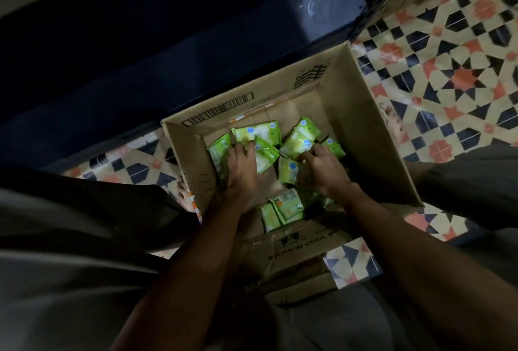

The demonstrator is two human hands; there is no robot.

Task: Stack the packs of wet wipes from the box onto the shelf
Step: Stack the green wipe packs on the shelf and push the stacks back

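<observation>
Packs of wet wipes [280, 165], green and yellow-green with small blue round marks, lie loose and jumbled on the bottom of an open cardboard box [372, 137]. The head view looks straight down into it. The box stands on a patterned tile floor [454, 76] of cream, dark blue and orange shapes, with its far flap against a dark blue shelf [196, 42] that fills the upper left of the view. A barcode and printed text show on that far flap; the near flap carries printed words, partly readable.

Both hands are down inside the box among the packs. The left hand [242, 164] lies palm down over the packs on the left side, fingers bent onto a pack [263, 156] that sits tilted beneath them. The right hand [322, 167] reaches over the middle packs, its fingers curled at the edge of a pack [297, 143]; whether it truly grips that pack I cannot tell, as the fingertips are hidden. More packs [283, 207] lie near the front wall between the forearms. Grey trouser legs [70, 224] frame the box on either side, and a bare foot [183, 196] shows just beside its left wall.
</observation>
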